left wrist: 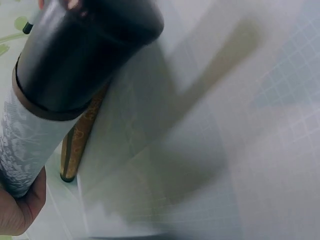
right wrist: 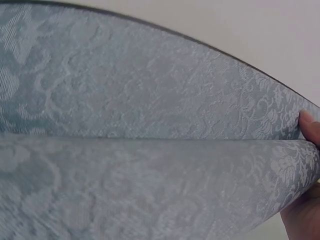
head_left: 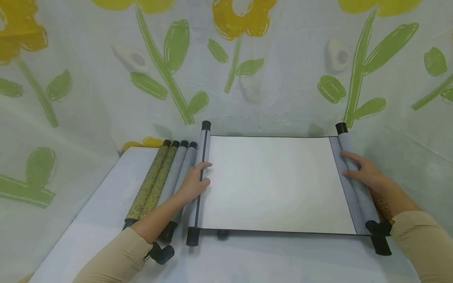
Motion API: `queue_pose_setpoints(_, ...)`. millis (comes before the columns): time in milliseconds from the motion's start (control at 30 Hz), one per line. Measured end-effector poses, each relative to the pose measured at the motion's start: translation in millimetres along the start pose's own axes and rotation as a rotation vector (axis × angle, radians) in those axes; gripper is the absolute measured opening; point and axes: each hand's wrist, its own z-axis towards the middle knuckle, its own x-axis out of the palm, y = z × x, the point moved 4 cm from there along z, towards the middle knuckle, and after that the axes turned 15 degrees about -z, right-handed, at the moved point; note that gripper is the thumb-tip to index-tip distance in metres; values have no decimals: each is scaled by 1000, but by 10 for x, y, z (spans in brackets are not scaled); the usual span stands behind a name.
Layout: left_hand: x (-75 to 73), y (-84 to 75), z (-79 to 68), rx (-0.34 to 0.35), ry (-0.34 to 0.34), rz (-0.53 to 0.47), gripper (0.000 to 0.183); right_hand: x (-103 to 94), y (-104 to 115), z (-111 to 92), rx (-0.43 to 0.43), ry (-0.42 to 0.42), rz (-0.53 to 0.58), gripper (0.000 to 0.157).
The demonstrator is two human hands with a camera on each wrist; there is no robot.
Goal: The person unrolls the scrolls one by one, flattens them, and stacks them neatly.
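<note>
A blank white scroll [head_left: 276,181] with grey-blue borders lies partly unrolled sideways, a roll at each end with black end knobs. My left hand [head_left: 192,182] grips its narrow left roll, fingers and thumb reaching over onto the edge. In the left wrist view a large black knob [left wrist: 65,70] and patterned grey-blue fabric [left wrist: 30,145] stand close, with part of the left hand [left wrist: 22,210] round the roll. My right hand [head_left: 366,171] holds the thicker right roll [head_left: 357,188]. Close up, the right wrist view shows floral fabric [right wrist: 125,85] and fingertips [right wrist: 309,122] at the border.
Left of the open scroll, two yellow-green rolled scrolls [head_left: 150,181] and two grey-blue ones [head_left: 177,173] lie side by side on the white table [head_left: 92,212]. A small black knob [head_left: 222,234] pokes out under the front edge. Behind hangs a flower-printed curtain [head_left: 276,102].
</note>
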Motion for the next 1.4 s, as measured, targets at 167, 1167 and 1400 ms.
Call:
queue_pose_setpoints(167,3,1,7,-42,-11,-11,56,-15,-56,3,12,-4,-34,80)
queue_pose_setpoints(1167,140,95,343,-28,-19,-26,58,-17,-349,319,51,-1,-350,64)
queue_pose_setpoints(1400,253,209,440,-85,-8,-112,58,31,-454,352,79,87,-374,63)
